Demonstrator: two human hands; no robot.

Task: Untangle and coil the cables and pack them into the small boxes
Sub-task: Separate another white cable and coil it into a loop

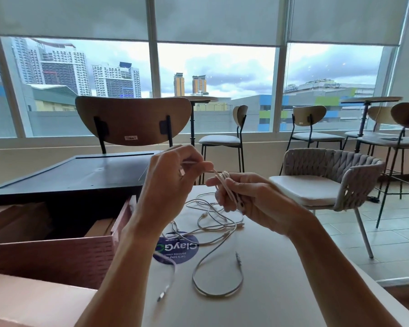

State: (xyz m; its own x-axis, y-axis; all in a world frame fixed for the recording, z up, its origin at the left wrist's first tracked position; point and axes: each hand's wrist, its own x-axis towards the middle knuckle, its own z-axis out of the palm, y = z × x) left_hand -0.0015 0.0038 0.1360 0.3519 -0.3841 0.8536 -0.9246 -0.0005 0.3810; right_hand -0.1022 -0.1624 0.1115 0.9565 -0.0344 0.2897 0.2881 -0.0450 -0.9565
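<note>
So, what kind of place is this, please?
Probably a cafe or office pantry, high in a city building: small tables with matching chairs, a woven armchair, wide windows onto towers, and a sticker about keeping pantries clean.

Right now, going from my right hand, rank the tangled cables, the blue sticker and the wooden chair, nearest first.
1. Tangled cables, on the table just below the right hand.
2. Blue sticker, on the table, lower left.
3. Wooden chair, far off by the window.
</note>
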